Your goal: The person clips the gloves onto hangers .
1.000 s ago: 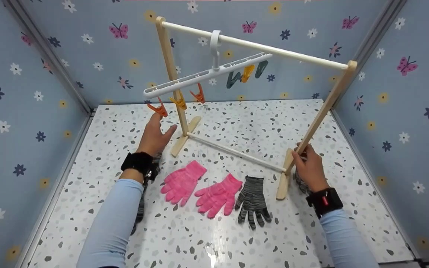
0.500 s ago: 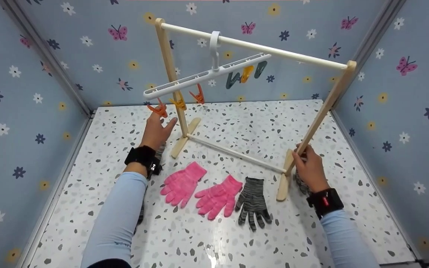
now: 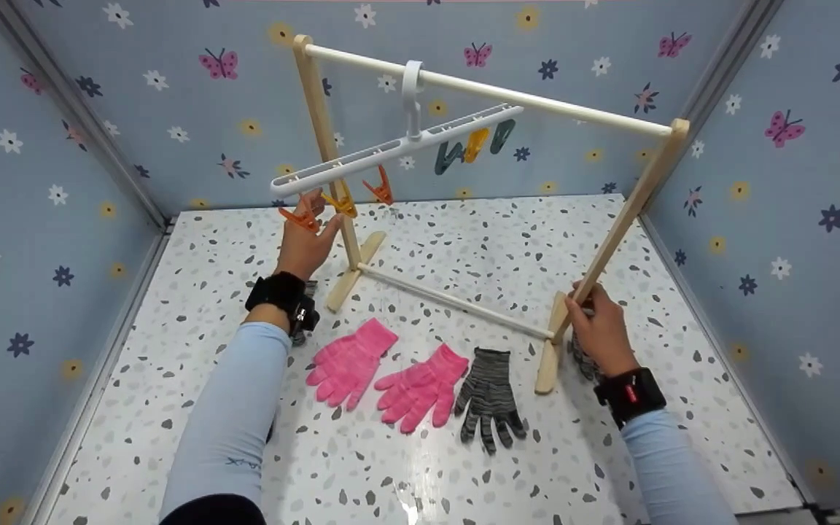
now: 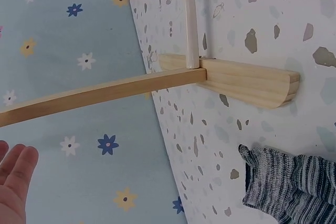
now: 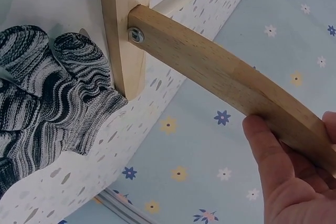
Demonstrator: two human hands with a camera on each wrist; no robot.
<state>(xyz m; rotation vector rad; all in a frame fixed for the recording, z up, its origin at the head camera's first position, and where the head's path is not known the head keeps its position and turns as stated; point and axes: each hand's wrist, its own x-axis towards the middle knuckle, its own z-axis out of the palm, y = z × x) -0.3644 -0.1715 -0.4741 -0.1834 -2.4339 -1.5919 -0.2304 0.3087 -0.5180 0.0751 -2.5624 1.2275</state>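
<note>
A wooden rack [image 3: 628, 204] carries a white clip hanger [image 3: 362, 159] on its top rod. My right hand [image 3: 606, 332] grips the lower part of the rack's right post; the right wrist view shows fingers and thumb around the wood [image 5: 226, 72]. My left hand [image 3: 303, 244] is raised beside the left post, behind an orange clip [image 3: 302, 217] at the hanger's left end. In the left wrist view its fingers [image 4: 18, 169] are extended and apart from the post [image 4: 105, 92]. A yellow clip [image 3: 343, 203] and another orange clip [image 3: 382, 188] hang nearby.
Two pink gloves [image 3: 352, 363] and a grey-black striped glove [image 3: 491, 397] lie before the rack. Another striped glove [image 4: 289, 182] is partly under my left arm, and one more [image 5: 68, 87] lies by the right foot. Patterned walls enclose the table [image 3: 420, 467].
My left hand has moved slightly up and away from me, its fingers now higher behind the orange clip. My right hand stays on the post. The whole head view has shifted a little.
</note>
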